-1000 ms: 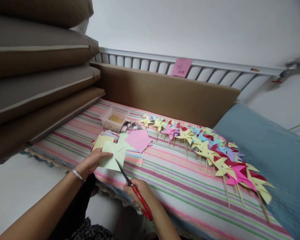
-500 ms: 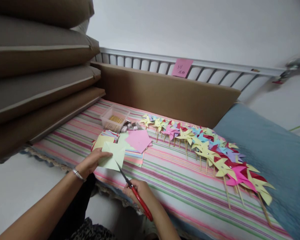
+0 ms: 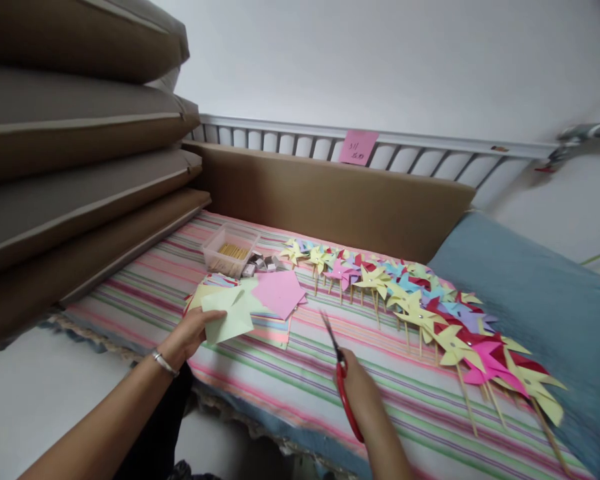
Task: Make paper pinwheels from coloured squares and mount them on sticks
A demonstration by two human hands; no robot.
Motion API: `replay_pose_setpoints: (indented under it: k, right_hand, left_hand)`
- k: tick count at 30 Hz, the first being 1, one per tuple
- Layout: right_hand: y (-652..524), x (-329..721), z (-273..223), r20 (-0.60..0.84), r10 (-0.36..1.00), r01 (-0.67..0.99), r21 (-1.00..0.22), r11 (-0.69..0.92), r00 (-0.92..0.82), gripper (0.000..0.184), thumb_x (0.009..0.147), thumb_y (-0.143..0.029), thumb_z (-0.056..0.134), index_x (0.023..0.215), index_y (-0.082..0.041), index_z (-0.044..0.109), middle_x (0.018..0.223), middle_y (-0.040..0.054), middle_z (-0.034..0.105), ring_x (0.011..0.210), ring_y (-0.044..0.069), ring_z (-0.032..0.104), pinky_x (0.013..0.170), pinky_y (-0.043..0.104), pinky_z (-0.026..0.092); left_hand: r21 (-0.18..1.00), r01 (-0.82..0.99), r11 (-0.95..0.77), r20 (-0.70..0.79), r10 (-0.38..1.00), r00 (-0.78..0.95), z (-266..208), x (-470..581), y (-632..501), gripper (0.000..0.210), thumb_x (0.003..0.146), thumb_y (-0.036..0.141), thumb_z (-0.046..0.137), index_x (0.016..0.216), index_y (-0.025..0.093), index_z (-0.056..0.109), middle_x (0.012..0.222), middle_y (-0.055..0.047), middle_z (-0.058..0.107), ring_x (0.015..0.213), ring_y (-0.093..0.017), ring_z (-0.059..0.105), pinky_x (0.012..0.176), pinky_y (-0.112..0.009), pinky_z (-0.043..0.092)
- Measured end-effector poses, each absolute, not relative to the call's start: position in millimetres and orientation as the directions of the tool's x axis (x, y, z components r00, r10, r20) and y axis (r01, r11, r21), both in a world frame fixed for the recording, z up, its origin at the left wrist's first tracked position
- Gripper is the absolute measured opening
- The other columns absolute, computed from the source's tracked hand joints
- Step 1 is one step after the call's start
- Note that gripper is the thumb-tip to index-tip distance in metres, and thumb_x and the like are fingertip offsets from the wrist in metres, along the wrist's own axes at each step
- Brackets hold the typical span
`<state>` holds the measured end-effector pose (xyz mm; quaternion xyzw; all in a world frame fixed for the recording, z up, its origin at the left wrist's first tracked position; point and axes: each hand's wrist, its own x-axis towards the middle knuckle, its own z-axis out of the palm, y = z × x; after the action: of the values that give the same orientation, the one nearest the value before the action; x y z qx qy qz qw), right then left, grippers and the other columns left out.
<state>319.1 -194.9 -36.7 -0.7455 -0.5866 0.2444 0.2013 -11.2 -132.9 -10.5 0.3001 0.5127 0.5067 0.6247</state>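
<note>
The striped cloth is carrying everything here, its pink, green and purple bands running across the whole surface; the left hand, with a bracelet circling its wrist, is pinching a pale green sheet above the near side of the cloth, a slit showing near the sheet's upper edge; the right hand is gripping red-handled scissors over the bare stripes, the blades pointing away from the person and standing clear of the sheet (those tips are blurring, so I can't tell how far apart they are).

Just beyond the sheet, pink paper is lying on other coloured sheets; behind that, a clear plastic box is holding short sticks, with small boxes sitting right beside it; off to the right, a crowd of pinwheels is stretching along the cloth, and a blue cover is filling the space past them.

Around the room, thick brown cushions are towering on the left; a brown panel is standing in front of a white radiator; a pink note with handwriting is hanging there, the pale wall rising behind.
</note>
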Motion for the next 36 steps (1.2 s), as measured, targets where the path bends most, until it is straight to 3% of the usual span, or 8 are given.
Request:
replay_pose_setpoints:
  k: [9,11,13,16,19,22,26,36]
  right_hand:
    - [-173,345,-40,-0.077,0.849,0.8,-0.299,-0.52,0.523,0.049,0.081,-0.029,0.046,0.126,-0.009,0.048,0.108,0.0238,0.062,0.1,0.037,0.058,0.08,0.046,0.042]
    - [-171,333,-34,-0.013,0.867,0.804,-0.369,-0.467,0.498,0.046,0.078,-0.026,0.05,0.121,-0.009,0.054,0.111,0.0238,0.06,0.107,0.037,0.055,0.087,0.048,0.039]
    - [-168,312,-25,0.084,0.904,0.74,-0.608,-0.287,0.419,0.04,0.078,-0.026,0.052,0.115,-0.011,0.058,0.117,0.0205,0.059,0.112,0.033,0.052,0.093,0.043,0.038]
    - [-156,269,-13,-0.035,0.949,0.207,-0.973,-0.105,0.314,0.042,0.076,-0.042,0.058,0.109,-0.017,0.059,0.116,0.0132,0.062,0.105,0.027,0.058,0.086,0.037,0.046]
    - [-131,229,-9,-0.261,0.947,-0.407,-0.898,-0.166,0.189,0.048,0.069,-0.05,0.066,0.103,-0.017,0.058,0.104,0.0111,0.066,0.094,0.023,0.064,0.076,0.033,0.05]
    - [-103,209,-15,-0.275,0.942,-0.609,-0.786,-0.104,0.194,0.046,0.061,-0.043,0.074,0.096,-0.016,0.06,0.093,0.0086,0.07,0.081,0.021,0.066,0.068,0.03,0.05]
    - [-78,210,-28,-0.248,0.932,-0.654,-0.756,-0.015,0.266,0.042,0.054,-0.031,0.079,0.089,-0.012,0.064,0.081,0.0072,0.072,0.072,0.021,0.066,0.069,0.03,0.049]
    - [-62,213,-32,-0.275,0.942,-0.472,-0.867,-0.157,0.192,0.038,0.058,-0.03,0.077,0.089,-0.01,0.068,0.074,0.0077,0.073,0.069,0.023,0.066,0.071,0.034,0.048]
  left_hand:
    - [0.868,-0.362,0.341,-0.341,0.938,0.067,-4,4,-113,0.033,0.06,0.02,0.075,0.091,0.011,0.067,0.079,-0.01,0.073,0.063,-0.02,0.064,0.05,-0.025,0.048]
    - [0.857,-0.374,0.353,-0.338,0.935,0.107,0,11,-106,0.032,0.061,0.019,0.074,0.091,0.012,0.066,0.079,-0.009,0.072,0.064,-0.02,0.065,0.051,-0.025,0.048]
    - [0.835,-0.417,0.36,-0.322,0.933,0.161,2,23,-99,0.033,0.061,0.017,0.074,0.093,0.013,0.066,0.084,-0.009,0.073,0.07,-0.021,0.066,0.056,-0.026,0.051]
    - [0.782,-0.519,0.345,-0.281,0.939,0.2,2,49,-87,0.034,0.063,0.017,0.072,0.096,0.016,0.066,0.094,-0.007,0.072,0.08,-0.021,0.066,0.066,-0.029,0.053]
    - [0.751,-0.559,0.351,-0.288,0.936,0.202,-4,80,-79,0.028,0.065,0.02,0.071,0.093,0.018,0.067,0.091,-0.005,0.072,0.079,-0.019,0.065,0.065,-0.028,0.052]
    - [0.753,-0.54,0.375,-0.282,0.926,0.251,-13,100,-77,0.02,0.067,0.026,0.071,0.084,0.016,0.069,0.085,-0.006,0.072,0.08,-0.019,0.064,0.066,-0.026,0.05]
    - [0.804,-0.432,0.408,-0.268,0.898,0.348,-21,96,-68,0.023,0.066,0.03,0.072,0.086,0.018,0.07,0.091,-0.006,0.072,0.084,-0.021,0.063,0.068,-0.028,0.049]
    - [0.71,-0.455,0.537,-0.319,0.822,0.472,-30,57,-9,0.013,0.071,0.029,0.068,0.078,0.018,0.07,0.081,-0.004,0.072,0.079,-0.019,0.064,0.071,-0.026,0.05]
